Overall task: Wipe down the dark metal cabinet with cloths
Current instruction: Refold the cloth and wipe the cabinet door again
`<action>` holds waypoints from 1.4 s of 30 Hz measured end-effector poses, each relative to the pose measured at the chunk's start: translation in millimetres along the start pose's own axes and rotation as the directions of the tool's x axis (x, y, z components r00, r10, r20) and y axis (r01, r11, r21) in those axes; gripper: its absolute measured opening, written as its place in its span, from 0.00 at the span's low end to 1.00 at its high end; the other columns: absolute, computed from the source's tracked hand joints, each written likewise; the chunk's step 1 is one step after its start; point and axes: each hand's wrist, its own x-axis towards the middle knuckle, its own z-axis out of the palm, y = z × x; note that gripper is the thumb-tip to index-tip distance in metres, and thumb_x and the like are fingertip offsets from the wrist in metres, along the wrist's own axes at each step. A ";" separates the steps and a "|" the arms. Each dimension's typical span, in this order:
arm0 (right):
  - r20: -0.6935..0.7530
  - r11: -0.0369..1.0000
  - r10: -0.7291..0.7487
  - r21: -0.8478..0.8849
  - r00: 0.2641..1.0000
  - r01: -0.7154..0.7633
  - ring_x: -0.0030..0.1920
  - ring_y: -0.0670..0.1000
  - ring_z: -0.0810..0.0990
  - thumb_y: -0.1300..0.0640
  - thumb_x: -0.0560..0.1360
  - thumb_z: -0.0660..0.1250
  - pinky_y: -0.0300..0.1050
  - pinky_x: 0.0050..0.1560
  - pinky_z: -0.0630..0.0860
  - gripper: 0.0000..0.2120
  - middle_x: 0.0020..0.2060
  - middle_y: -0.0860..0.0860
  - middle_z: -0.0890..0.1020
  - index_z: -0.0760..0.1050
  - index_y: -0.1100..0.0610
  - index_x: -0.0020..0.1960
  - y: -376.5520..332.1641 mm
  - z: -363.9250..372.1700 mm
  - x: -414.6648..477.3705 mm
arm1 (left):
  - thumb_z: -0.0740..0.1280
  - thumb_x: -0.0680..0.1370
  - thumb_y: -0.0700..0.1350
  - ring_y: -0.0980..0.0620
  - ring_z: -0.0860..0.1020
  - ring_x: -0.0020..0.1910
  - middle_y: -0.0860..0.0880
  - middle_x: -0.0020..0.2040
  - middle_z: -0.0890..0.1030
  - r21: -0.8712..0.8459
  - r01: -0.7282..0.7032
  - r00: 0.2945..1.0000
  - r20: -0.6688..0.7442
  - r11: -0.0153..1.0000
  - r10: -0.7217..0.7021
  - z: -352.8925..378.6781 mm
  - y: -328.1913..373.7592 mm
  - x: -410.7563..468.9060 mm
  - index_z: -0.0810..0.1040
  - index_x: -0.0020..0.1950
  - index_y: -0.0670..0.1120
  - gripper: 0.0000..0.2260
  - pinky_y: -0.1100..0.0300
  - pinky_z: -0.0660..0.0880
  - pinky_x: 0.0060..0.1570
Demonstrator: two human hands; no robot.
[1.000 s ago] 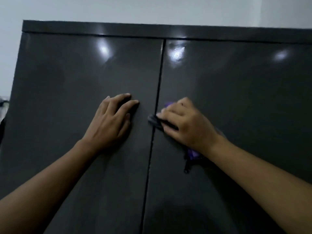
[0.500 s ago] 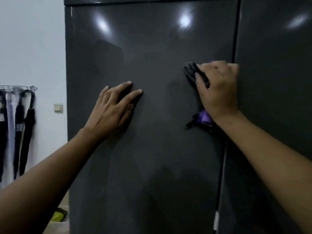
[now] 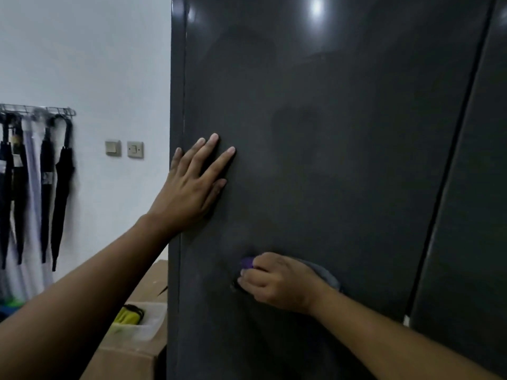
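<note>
The dark metal cabinet (image 3: 343, 133) fills the right of the view, its two doors meeting at a seam on the right. My left hand (image 3: 192, 185) lies flat with straight fingers on the left door near its left edge. Lower on the same door, my right hand (image 3: 277, 281) grips a bunched cloth (image 3: 326, 272), grey with a purple patch showing above the fingers, and holds it against the metal. Most of the cloth is hidden under the hand.
A white wall is left of the cabinet, with two switches (image 3: 124, 148) and a rack of hanging umbrellas (image 3: 46, 171). Below, a cardboard box (image 3: 137, 349) holds a clear tub with a yellow-green item (image 3: 126, 315).
My right hand has carried the cloth from the door seam leftward and down the left door. The view swung left, showing the wall. My left hand stays flat on the door.
</note>
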 end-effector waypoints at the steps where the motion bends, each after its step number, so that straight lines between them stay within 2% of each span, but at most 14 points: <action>1: 0.038 0.999 -0.037 0.000 0.999 0.037 0.42 0.51 0.76 0.60 0.80 0.67 0.47 0.45 0.75 0.07 0.42 0.49 0.81 0.83 0.55 0.50 -2.2 -0.1 -0.4 | 0.50 0.84 0.57 0.44 0.50 0.80 0.46 0.82 0.51 0.013 -0.019 1.000 0.022 1.000 0.018 1.2 -2.4 -5.4 0.52 0.82 0.55 0.25 0.41 0.49 0.76; 3: 0.039 0.999 -0.051 0.016 0.998 0.050 0.43 0.52 0.77 0.61 0.80 0.66 0.47 0.46 0.76 0.07 0.45 0.50 0.82 0.83 0.56 0.53 11.6 -5.1 6.1 | 0.50 0.85 0.57 0.44 0.49 0.81 0.46 0.82 0.49 0.046 -0.065 0.996 0.065 0.997 0.062 1.2 -5.9 -11.2 0.51 0.82 0.55 0.26 0.42 0.48 0.77; 5: -0.096 0.988 0.155 0.019 0.983 -0.154 0.42 0.54 0.79 0.61 0.80 0.65 0.49 0.46 0.77 0.09 0.47 0.51 0.84 0.84 0.57 0.53 30.2 -13.9 28.8 | 0.51 0.85 0.56 0.45 0.46 0.81 0.46 0.82 0.48 0.076 -0.105 0.990 0.099 0.992 0.098 0.4 -11.9 -19.6 0.50 0.82 0.54 0.26 0.43 0.46 0.78; 7: -0.229 0.919 0.389 0.037 0.892 -0.392 0.42 0.56 0.79 0.60 0.78 0.67 0.51 0.46 0.77 0.09 0.50 0.51 0.84 0.84 0.57 0.55 40.4 -18.8 53.3 | 0.51 0.85 0.54 0.46 0.45 0.81 0.46 0.82 0.48 0.098 -0.139 0.984 0.126 0.985 0.127 1.9 -17.4 -34.0 0.49 0.82 0.54 0.26 0.43 0.46 0.78; 9: -0.258 0.889 0.450 0.044 0.855 -0.455 0.43 0.56 0.79 0.60 0.77 0.68 0.51 0.46 0.76 0.10 0.53 0.51 0.84 0.84 0.57 0.57 35.3 -12.6 69.0 | 0.51 0.85 0.53 0.46 0.47 0.81 0.46 0.82 0.49 0.115 -0.156 0.982 0.128 0.981 0.141 6.4 -23.1 -50.5 0.51 0.82 0.53 0.25 0.42 0.48 0.78; 15: -0.186 0.896 0.444 0.093 0.877 -0.434 0.45 0.54 0.73 0.58 0.77 0.67 0.51 0.47 0.73 0.09 0.49 0.51 0.83 0.83 0.54 0.55 -44.5 48.2 89.2 | 0.50 0.86 0.53 0.46 0.45 0.81 0.46 0.82 0.50 0.060 -0.079 0.991 0.114 0.995 0.072 23.6 -28.9 -75.6 0.51 0.82 0.53 0.24 0.35 0.49 0.76; 18: 0.039 0.939 0.324 0.110 0.945 -0.327 0.47 0.52 0.74 0.56 0.75 0.67 0.49 0.50 0.71 0.10 0.50 0.48 0.81 0.81 0.50 0.55 -105.6 88.7 85.7 | 0.51 0.86 0.51 0.47 0.44 0.81 0.46 0.82 0.50 0.007 -0.079 0.993 0.089 0.997 0.078 30.2 -30.0 -76.6 0.52 0.82 0.52 0.24 0.35 0.48 0.76; 20: 0.178 0.964 0.200 0.140 0.964 -0.226 0.47 0.50 0.76 0.57 0.75 0.58 0.46 0.50 0.73 0.15 0.49 0.45 0.81 0.82 0.47 0.51 -140.1 104.0 73.3 | 0.51 0.87 0.52 0.49 0.42 0.81 0.47 0.82 0.49 -0.005 -0.070 0.993 0.097 0.998 0.070 29.2 -33.0 -78.4 0.51 0.82 0.53 0.24 0.34 0.47 0.76; 22: 0.217 0.974 0.123 0.159 0.968 -0.159 0.48 0.49 0.75 0.57 0.74 0.54 0.45 0.49 0.71 0.18 0.47 0.44 0.81 0.83 0.46 0.48 -154.6 110.6 59.6 | 0.49 0.87 0.53 0.50 0.39 0.80 0.48 0.82 0.46 -0.026 -0.063 0.990 0.128 0.998 0.065 25.3 -31.7 -75.7 0.48 0.82 0.54 0.24 0.33 0.47 0.75; 26: 0.264 0.993 -0.039 0.118 0.964 0.008 0.50 0.51 0.68 0.48 0.71 0.70 0.49 0.51 0.64 0.06 0.49 0.44 0.79 0.82 0.45 0.47 -149.0 115.5 47.4 | 0.48 0.87 0.53 0.49 0.37 0.80 0.51 0.82 0.41 -0.098 -0.024 0.978 0.203 0.995 0.043 20.2 -27.6 -75.0 0.44 0.82 0.55 0.24 0.34 0.46 0.76; 29: 0.196 0.986 0.107 0.102 0.975 -0.129 0.50 0.53 0.69 0.45 0.70 0.74 0.51 0.51 0.66 0.12 0.52 0.47 0.79 0.81 0.47 0.51 -127.7 99.2 62.7 | 0.49 0.87 0.52 0.47 0.38 0.80 0.50 0.82 0.41 -0.107 -0.026 0.977 0.208 0.994 0.048 18.6 -27.1 -75.7 0.45 0.82 0.55 0.25 0.35 0.47 0.76; 33: -0.100 0.912 0.409 0.070 0.907 -0.403 0.47 0.55 0.76 0.54 0.75 0.70 0.52 0.50 0.70 0.10 0.52 0.49 0.83 0.82 0.52 0.56 -88.3 81.0 97.7 | 0.51 0.87 0.52 0.45 0.41 0.81 0.48 0.82 0.44 -0.087 -0.043 0.982 0.178 0.995 0.058 20.9 -30.6 -75.7 0.47 0.82 0.53 0.25 0.33 0.51 0.75; 36: -0.109 0.919 0.394 0.032 0.913 -0.393 0.48 0.55 0.77 0.57 0.77 0.68 0.51 0.51 0.71 0.11 0.52 0.50 0.83 0.82 0.53 0.58 -90.3 88.7 106.2 | 0.52 0.87 0.52 0.42 0.43 0.81 0.45 0.82 0.46 -0.095 -0.071 0.985 0.152 0.993 0.085 25.2 -30.6 -75.3 0.49 0.82 0.52 0.25 0.32 0.54 0.73; 42: 0.074 0.956 0.274 0.091 0.959 -0.280 0.50 0.54 0.72 0.61 0.77 0.61 0.49 0.51 0.69 0.16 0.54 0.50 0.81 0.79 0.53 0.62 -154.4 125.2 84.7 | 0.52 0.86 0.51 0.37 0.51 0.80 0.38 0.80 0.55 -0.041 0.009 0.998 0.057 0.999 -0.006 41.6 -11.9 -92.5 0.58 0.81 0.46 0.23 0.30 0.50 0.72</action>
